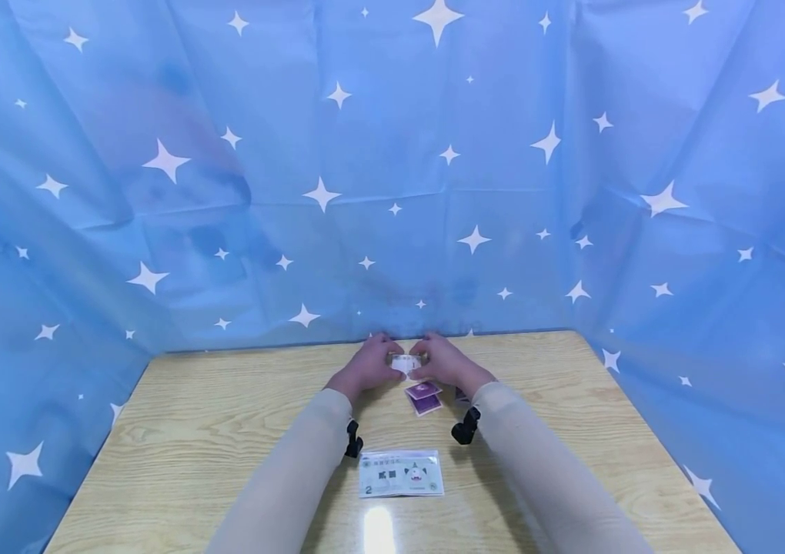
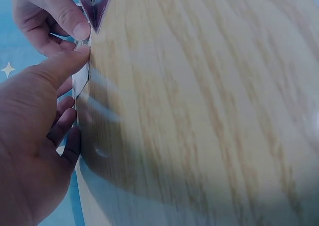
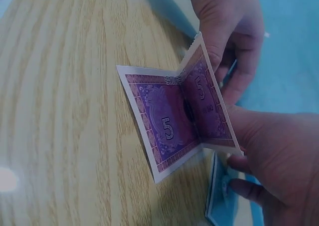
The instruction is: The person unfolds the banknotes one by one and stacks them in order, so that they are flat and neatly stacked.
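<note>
Near the table's far edge, my left hand [image 1: 368, 365] and right hand [image 1: 449, 365] meet at a small pale play banknote [image 1: 404, 365] marked 1. Both hands hold it between thumb and fingers, one at each side. In the left wrist view, the left hand [image 2: 35, 111] has its thumb close to the other hand's thumb, and the note shows only edge-on. Just in front of the hands stands a folded purple play banknote [image 1: 423, 398], half open. The right wrist view shows a 5 on each half of that purple note [image 3: 167, 116], beside the right hand [image 3: 284, 161].
A pale green banknote [image 1: 401, 473] marked 2 lies flat nearer the front, between the forearms. Another dark purple piece [image 1: 462, 395] is partly hidden by the right wrist. A bluish folded piece [image 3: 222, 191] sits below the right hand. A starry blue curtain [image 1: 392, 169] hangs behind the table.
</note>
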A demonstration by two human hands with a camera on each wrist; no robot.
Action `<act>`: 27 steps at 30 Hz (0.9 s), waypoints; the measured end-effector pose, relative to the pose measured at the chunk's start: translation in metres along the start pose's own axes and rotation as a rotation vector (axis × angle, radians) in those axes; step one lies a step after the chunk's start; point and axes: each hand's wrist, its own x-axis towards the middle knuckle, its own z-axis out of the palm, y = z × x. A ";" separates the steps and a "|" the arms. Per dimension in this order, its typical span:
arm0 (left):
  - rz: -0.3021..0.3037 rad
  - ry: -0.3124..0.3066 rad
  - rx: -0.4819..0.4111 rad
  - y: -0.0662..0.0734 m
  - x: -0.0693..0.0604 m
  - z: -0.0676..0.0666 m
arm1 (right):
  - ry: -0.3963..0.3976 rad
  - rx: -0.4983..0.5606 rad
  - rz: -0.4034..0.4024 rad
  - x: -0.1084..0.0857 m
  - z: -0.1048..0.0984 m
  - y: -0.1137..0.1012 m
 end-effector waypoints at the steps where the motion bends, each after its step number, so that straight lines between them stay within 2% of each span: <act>1: -0.001 0.001 -0.002 0.000 0.000 0.000 | 0.002 0.003 0.000 0.000 0.000 0.000; 5: 0.004 0.010 -0.022 0.001 -0.002 -0.001 | 0.000 0.034 -0.008 -0.001 0.000 -0.002; 11: 0.055 0.070 -0.068 0.000 -0.001 0.003 | 0.016 0.108 -0.012 0.000 0.002 -0.001; 18: 0.019 0.092 -0.135 -0.004 0.001 0.007 | 0.080 0.224 0.024 -0.002 0.008 0.000; 21: 0.011 0.106 -0.204 -0.006 0.001 0.007 | 0.126 0.276 0.029 -0.004 0.005 -0.002; 27: -0.039 0.138 -0.416 -0.007 -0.005 0.000 | 0.171 0.399 0.028 -0.008 0.000 -0.009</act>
